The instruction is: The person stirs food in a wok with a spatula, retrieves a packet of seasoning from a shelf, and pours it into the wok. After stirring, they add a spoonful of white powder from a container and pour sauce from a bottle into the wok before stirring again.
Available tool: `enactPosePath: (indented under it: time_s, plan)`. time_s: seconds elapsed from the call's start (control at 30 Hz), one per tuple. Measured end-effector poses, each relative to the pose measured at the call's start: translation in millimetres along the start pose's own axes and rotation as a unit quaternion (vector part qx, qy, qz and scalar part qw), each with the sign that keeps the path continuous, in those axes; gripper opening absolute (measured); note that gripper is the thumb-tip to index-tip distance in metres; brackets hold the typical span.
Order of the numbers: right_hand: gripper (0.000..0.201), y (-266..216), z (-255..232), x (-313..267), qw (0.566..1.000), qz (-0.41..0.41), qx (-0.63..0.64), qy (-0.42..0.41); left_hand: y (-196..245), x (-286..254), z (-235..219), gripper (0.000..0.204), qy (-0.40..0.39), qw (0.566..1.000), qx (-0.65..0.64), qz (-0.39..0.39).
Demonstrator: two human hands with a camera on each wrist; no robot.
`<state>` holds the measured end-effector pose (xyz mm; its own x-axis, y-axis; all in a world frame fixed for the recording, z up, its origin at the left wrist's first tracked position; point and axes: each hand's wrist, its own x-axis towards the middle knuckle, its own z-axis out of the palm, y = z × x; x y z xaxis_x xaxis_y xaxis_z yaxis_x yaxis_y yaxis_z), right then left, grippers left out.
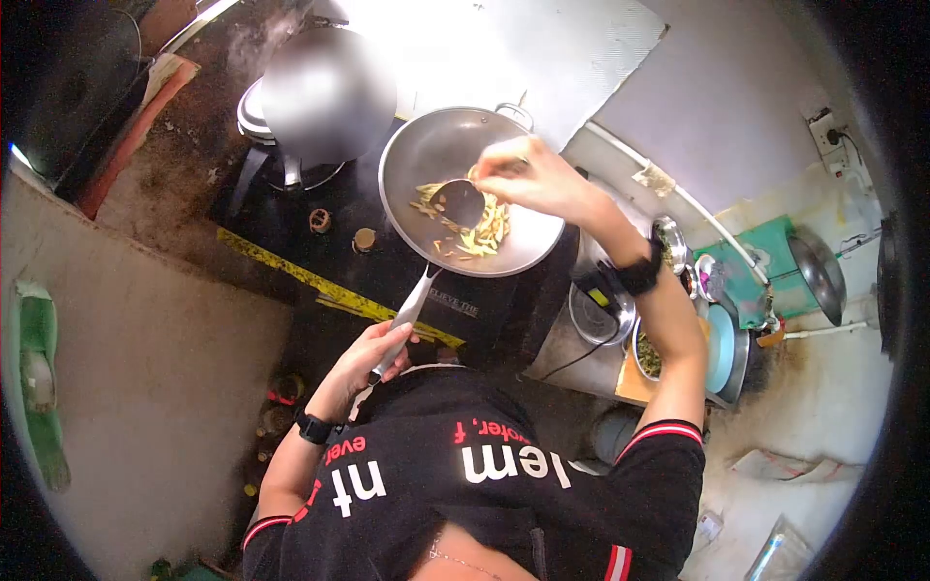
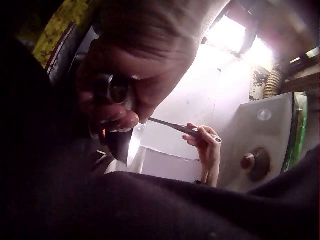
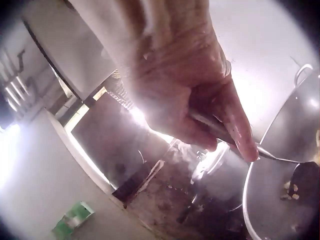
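A wide grey wok (image 1: 412,140) stands on the black stove, with pale yellow strips of food (image 1: 489,232) at its bottom. My left hand (image 1: 373,353) grips the wok's long handle (image 1: 417,298) near its end, on the side toward my body. Over the wok, my right hand (image 1: 547,184) holds a ladle (image 1: 460,201), its dark bowl down among the strips. The right wrist view shows the fingers curled round the ladle's thin metal handle (image 3: 267,154). From below, the left wrist view catches the right hand (image 2: 209,155) with the handle's end sticking out.
Left of the wok, a pot (image 1: 254,111) steams on the stove, partly blurred out. Yellow tape (image 1: 291,271) runs along the stove's front edge. Bowls and a light blue plate (image 1: 719,349) crowd the counter at the right. A black cable (image 1: 581,360) trails over that counter.
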<state>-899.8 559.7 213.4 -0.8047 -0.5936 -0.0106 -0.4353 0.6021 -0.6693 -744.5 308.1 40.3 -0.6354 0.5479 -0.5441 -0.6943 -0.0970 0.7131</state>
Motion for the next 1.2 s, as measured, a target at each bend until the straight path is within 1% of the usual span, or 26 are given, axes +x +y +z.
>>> enactPosePath:
  time_s: [0.07,0.13,0.2,0.23,0.27,0.33,0.37,0.4,0.47,0.5,0.53,0.6,0.63,0.67,0.73,0.77,0.8,0.87,0.9,0.97,1.0,1.03,1.07,1.1,1.17,1.2]
  plan:
    - [0.005,-18,-7,-32,0.993,-0.105,-0.057,-0.011,-2,1,-1,0.034,-0.003,1.0,0.002,0.001]
    - [0.003,-31,3,-65,0.987,-0.143,-0.075,-0.001,-2,1,-2,0.034,-0.006,1.0,0.007,0.002]
    - [0.005,-41,15,-85,0.979,-0.157,-0.127,-0.032,-1,1,-2,0.035,-0.012,1.0,0.011,-0.002]
    - [0.008,-32,25,-92,0.982,-0.138,-0.126,-0.029,0,0,-2,0.035,-0.012,1.0,0.01,-0.003]
    - [0.008,-18,33,-95,0.982,-0.137,-0.126,-0.028,1,-1,-1,0.035,-0.013,1.0,0.012,-0.004]
    - [0.005,8,40,-102,0.971,-0.147,-0.19,0.012,4,-2,0,0.035,-0.017,1.0,0.012,-0.002]
    - [0.005,13,38,-108,0.977,-0.117,-0.176,0.025,6,-3,0,0.034,-0.021,1.0,0.008,-0.007]
    - [0.005,9,35,-111,0.977,-0.116,-0.176,0.023,7,-4,0,0.033,-0.026,1.0,0.003,-0.012]
    - [0.008,-4,26,-113,0.975,-0.053,-0.158,0.149,8,-4,0,0.033,-0.024,1.0,-0.001,-0.02]
    - [0.011,-3,26,-113,0.974,0.026,-0.121,0.188,8,-4,0,0.033,-0.022,0.999,-0.001,-0.027]
    - [0.011,6,29,-109,0.974,0.026,-0.121,0.187,8,-4,0,0.033,-0.023,0.999,-0.002,-0.027]
    - [0.009,32,41,-93,0.951,0.07,-0.119,0.277,8,-3,-2,0.033,-0.035,0.999,0.0,-0.023]
    - [0.008,39,44,-84,0.953,0.052,-0.096,0.284,7,-3,-3,0.033,-0.034,0.999,0.0,-0.023]
    - [0.008,45,44,-80,0.953,0.052,-0.096,0.283,6,-3,-4,0.035,-0.041,0.999,-0.007,-0.018]
    - [0.007,47,41,-72,0.95,0.051,-0.032,0.306,5,-2,-7,0.036,-0.047,0.999,-0.015,-0.012]
    - [0.009,43,36,-70,0.955,0.067,-0.062,0.283,3,-2,-9,0.039,-0.051,0.999,-0.017,-0.008]
    - [0.009,47,36,-67,0.955,0.067,-0.063,0.282,2,-1,-10,0.042,-0.056,0.998,-0.019,-0.003]
    - [0.015,59,41,-58,0.938,0.031,-0.182,0.293,0,-2,-10,0.044,-0.059,0.998,-0.034,-0.003]
    - [0.015,60,42,-55,0.938,0.03,-0.183,0.294,0,-2,-12,0.045,-0.06,0.997,-0.048,0.0]
    - [0.022,61,46,-50,0.968,-0.003,-0.115,0.222,-1,-2,-15,0.045,-0.044,0.997,-0.061,-0.009]
    - [0.022,61,49,-50,0.968,-0.002,-0.114,0.222,-3,-2,-16,0.044,-0.03,0.997,-0.072,-0.021]
    - [0.02,60,52,-51,0.963,-0.047,-0.131,0.231,-10,0,-22,0.044,-0.03,0.997,-0.072,-0.022]
    - [0.018,58,54,-52,0.955,-0.094,-0.149,0.239,-20,4,-32,0.04,-0.002,0.998,-0.053,-0.025]
    - [0.017,47,56,-58,0.958,-0.096,-0.174,0.206,-25,7,-38,0.036,0.026,0.999,-0.034,-0.026]
    - [0.016,15,62,-74,0.962,-0.107,-0.209,0.142,-23,2,-40,0.035,0.025,0.999,-0.03,-0.024]
    - [0.016,11,70,-82,0.963,-0.105,-0.219,0.118,-23,-1,-40,0.035,0.024,0.999,-0.025,-0.02]
